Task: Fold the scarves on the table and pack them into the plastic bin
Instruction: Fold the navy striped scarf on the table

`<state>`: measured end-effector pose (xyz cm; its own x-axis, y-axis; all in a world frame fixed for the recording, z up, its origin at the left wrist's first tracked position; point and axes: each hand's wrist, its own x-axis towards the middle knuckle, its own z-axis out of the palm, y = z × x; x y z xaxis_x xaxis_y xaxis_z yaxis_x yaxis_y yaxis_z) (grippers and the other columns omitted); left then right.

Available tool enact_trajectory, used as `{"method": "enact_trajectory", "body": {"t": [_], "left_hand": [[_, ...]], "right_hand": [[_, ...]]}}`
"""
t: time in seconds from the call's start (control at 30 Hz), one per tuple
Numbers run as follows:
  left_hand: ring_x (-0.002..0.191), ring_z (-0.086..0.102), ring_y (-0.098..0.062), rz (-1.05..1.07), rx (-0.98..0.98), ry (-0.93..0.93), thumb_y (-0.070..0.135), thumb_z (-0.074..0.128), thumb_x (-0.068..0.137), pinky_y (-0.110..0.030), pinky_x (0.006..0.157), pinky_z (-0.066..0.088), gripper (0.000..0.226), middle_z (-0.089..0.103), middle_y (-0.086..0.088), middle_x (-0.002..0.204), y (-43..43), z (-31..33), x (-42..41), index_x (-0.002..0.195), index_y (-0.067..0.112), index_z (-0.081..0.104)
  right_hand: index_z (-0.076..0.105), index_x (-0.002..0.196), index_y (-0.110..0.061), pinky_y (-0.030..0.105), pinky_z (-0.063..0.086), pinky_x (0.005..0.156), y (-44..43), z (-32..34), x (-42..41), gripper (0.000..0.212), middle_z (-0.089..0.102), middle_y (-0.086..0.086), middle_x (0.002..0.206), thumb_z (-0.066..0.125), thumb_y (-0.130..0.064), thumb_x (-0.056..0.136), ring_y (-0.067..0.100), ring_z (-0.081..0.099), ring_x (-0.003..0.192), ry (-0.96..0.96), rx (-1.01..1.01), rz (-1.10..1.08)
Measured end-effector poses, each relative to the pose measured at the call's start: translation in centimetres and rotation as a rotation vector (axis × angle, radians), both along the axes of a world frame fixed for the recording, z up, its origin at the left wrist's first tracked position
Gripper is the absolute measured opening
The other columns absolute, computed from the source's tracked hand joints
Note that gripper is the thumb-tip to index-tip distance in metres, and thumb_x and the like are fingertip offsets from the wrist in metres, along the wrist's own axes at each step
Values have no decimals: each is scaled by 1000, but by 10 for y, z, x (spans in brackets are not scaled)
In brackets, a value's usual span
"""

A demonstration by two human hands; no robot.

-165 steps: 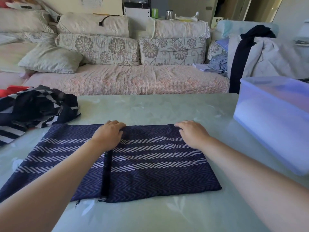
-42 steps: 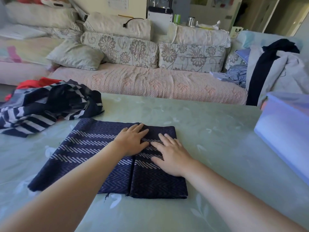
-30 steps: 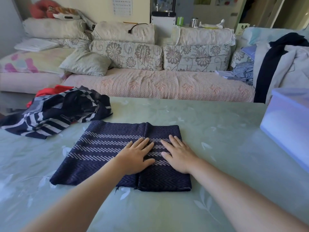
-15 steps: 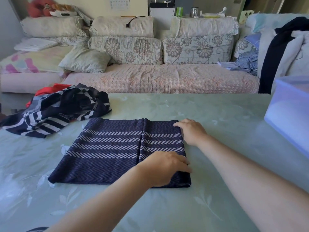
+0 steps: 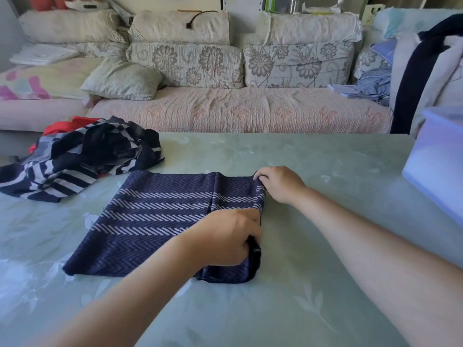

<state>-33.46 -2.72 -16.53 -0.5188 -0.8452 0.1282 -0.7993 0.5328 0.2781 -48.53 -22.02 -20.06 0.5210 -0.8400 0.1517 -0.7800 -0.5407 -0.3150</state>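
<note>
A navy scarf with white chevron stripes (image 5: 155, 216) lies folded flat on the pale green table (image 5: 313, 284). My left hand (image 5: 225, 239) grips the scarf's near right corner, with the cloth bunched under its fingers. My right hand (image 5: 278, 184) pinches the far right corner, and the right edge between the two hands is lifted a little. A heap of unfolded dark and white striped scarves (image 5: 82, 156) lies at the table's far left. The translucent plastic bin (image 5: 441, 159) stands at the right edge of view, partly cut off.
A red cloth (image 5: 67, 123) shows behind the striped heap. Beyond the table is a sofa (image 5: 238, 111) with floral cushions, and clothes (image 5: 426, 63) are draped at the far right.
Both hands went from lying flat on the middle of the scarf to its right edge. They now grip the two right corners and raise that edge slightly.
</note>
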Motion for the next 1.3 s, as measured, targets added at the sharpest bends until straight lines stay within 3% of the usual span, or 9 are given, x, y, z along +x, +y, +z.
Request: {"method": "enact_trajectory", "body": {"t": [0.1,0.23,0.43,0.57,0.67,0.83,1.0,1.17,1.3], "left_hand": [[83,58,-8,66,37,76,4,52,69,-28,68,50,29,58,13,96,12,14,31,82,22,71],[78,57,-4,166,35,121,0,57,70,-20,66,48,27,59,15,85,32,25,79,79,21,71],[77,60,-5,336,84,117,5,54,69,-31,70,53,31,62,15,81,61,26,136,79,28,71],[89,55,-1,438,346,-107,0,45,84,-3,69,39,52,57,28,95,69,22,157,106,38,73],[105,58,-13,492,442,-180,-3,39,85,-19,88,48,55,62,13,114,68,20,161,112,34,71],[111,51,-19,623,145,3,10,42,92,-41,90,50,36,51,4,116,56,-6,146,118,29,57],[110,52,-29,836,265,-85,31,45,100,-37,83,46,38,44,-9,122,52,-27,144,133,16,34],[83,60,-23,816,263,37,27,47,99,-37,68,52,49,60,-1,94,56,-27,152,141,30,23],[107,50,-24,772,78,-196,21,52,92,-35,83,47,52,51,-2,118,66,-30,156,139,28,30]], "right_hand": [[70,107,-29,32,42,76,10,17,22,28,71,-1,113,43,-24,102,26,62,104,-18,-34,38],[71,111,-25,32,45,81,21,42,65,30,71,1,115,43,-22,102,27,62,105,-88,-91,70],[70,116,-25,34,46,89,38,59,145,30,69,1,122,43,-23,102,27,60,112,-5,-112,209],[42,149,-33,37,41,107,52,43,184,50,48,7,151,42,-18,102,31,47,134,180,83,261],[23,156,-40,41,42,104,59,20,190,59,44,10,153,39,-19,103,33,46,134,225,120,235],[29,156,-26,41,20,121,55,-13,176,54,25,6,163,34,-41,105,22,23,150,233,19,193],[22,157,-36,44,9,123,58,-23,172,57,13,6,166,31,-52,103,22,12,153,264,35,193],[15,156,-45,52,3,121,63,-18,186,59,5,1,167,30,-59,100,19,4,153,271,58,216],[12,156,-46,56,1,121,68,-17,205,61,1,-1,168,28,-63,99,17,-1,154,302,53,281]]}}
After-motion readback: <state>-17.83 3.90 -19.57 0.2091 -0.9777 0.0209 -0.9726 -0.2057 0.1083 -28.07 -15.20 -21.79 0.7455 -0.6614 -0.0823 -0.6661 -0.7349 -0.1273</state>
